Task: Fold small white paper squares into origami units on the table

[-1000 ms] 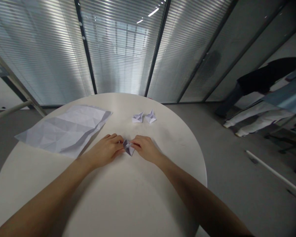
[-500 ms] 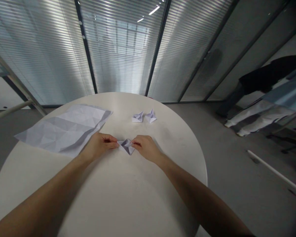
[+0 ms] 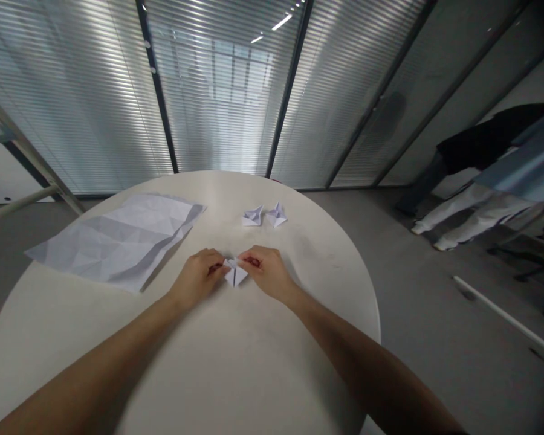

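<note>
A small folded piece of white paper point(image 3: 235, 277) lies at the middle of the table, between my two hands. My left hand point(image 3: 201, 273) is closed on its left side, thumb and fingers pinching the edge. On the other side, my right hand point(image 3: 263, 268) pinches the paper's upper right part. A dark slit runs down the middle of the paper, and its lower end comes to a point. Beyond my hands stand two small folded paper figures, a left one point(image 3: 252, 216) and a right one point(image 3: 276, 215), with raised tips.
Creased white paper sheets point(image 3: 113, 241) spread over the left of the round white table point(image 3: 236, 362). Behind it rises a glass wall with blinds point(image 3: 217, 109). Two people point(image 3: 494, 163) stand at the right. A pale metal frame point(image 3: 31, 151) is at the left.
My left hand has moved right, toward my right hand. The folded paper's left flap has come over, so its open hollow now shows as a narrow slit.
</note>
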Motion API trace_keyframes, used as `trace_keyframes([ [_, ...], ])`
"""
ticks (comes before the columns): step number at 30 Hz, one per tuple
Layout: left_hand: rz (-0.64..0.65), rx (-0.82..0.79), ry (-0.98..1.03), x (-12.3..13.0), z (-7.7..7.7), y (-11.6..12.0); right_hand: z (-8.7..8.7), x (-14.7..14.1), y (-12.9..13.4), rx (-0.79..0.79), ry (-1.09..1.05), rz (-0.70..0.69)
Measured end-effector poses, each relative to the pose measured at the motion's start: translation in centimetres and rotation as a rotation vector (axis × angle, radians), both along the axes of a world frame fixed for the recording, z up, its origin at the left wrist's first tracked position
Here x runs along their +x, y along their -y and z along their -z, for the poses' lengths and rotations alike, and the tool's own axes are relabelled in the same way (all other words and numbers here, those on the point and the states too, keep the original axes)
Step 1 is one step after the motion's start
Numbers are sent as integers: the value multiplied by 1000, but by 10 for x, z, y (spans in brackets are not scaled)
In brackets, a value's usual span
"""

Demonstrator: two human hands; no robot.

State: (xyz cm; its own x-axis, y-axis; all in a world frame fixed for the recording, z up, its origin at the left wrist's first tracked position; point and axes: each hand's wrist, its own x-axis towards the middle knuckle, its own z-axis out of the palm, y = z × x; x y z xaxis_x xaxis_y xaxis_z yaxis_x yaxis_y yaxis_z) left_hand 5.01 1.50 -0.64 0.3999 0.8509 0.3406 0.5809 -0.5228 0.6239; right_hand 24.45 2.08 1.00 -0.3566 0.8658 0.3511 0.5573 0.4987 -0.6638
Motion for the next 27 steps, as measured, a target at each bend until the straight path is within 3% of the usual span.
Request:
trace_keyframes([
  [3, -37, -221, 297, 5, -2, 2, -6, 1, 3, 5, -229, -35],
  [6, -36, -374, 549, 9, -5, 4, -8, 1, 8, -37, -347, -201],
  [8, -5, -424, 589, 9, -4, 4, -5, -2, 11, -74, -360, -226],
  [11, 21, -449, 566, 8, 0, 3, 4, -6, 11, -117, -362, -158],
  [16, -72, -425, 679, 9, 0, 4, 12, -11, 7, -194, -388, -130],
  [18, -98, -327, 583, 10, -5, 8, 11, -13, 7, -184, -384, -64],
  [23, -63, -28, 70, 13, -17, 26, 5, -17, 10, -114, -325, 108],
  [27, -124, 139, -261, 17, -17, 31, 5, -22, 16, -21, -163, 155],
])
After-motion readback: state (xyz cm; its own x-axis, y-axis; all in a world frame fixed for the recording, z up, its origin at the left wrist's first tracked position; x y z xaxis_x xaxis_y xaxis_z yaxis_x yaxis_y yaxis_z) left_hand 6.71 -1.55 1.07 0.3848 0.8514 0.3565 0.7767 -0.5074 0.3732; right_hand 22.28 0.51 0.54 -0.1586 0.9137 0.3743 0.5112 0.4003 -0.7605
